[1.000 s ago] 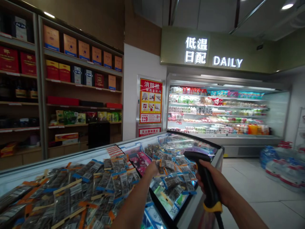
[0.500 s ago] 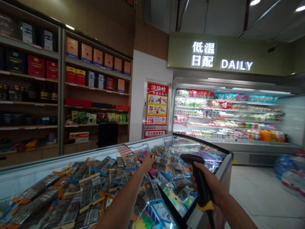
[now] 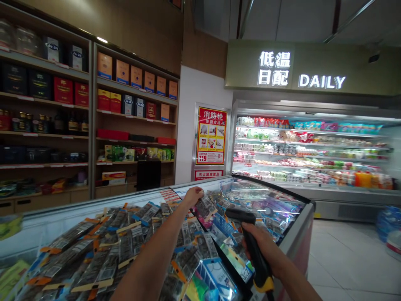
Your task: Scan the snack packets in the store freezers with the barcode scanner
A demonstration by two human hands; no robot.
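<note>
My left hand [image 3: 193, 197] reaches over the freezer and pinches the top edge of a small dark packet [image 3: 205, 208] with pale print, lifted at a tilt above the goods. My right hand [image 3: 266, 244] is wrapped round the grip of a black and yellow barcode scanner [image 3: 255, 251]. The scanner's head points left, a short way from the packet. Many similar dark packets with orange and blue edges [image 3: 125, 246] lie heaped in the freezer's near part. A blue and white package [image 3: 217, 276] sits among them.
The chest freezer [image 3: 305, 221] has a glass lid over its far right part and a black divider [image 3: 227, 261]. Behind stand wooden shelves [image 3: 138, 123] of boxes and bottles. A lit open chiller [image 3: 313, 154] is at the right, with blue wrapped bottles [image 3: 388, 223] on the floor.
My left hand has moved up, raising the dark packet clear of the heap. The scanner in my right hand has shifted left towards it. The view has turned slightly left.
</note>
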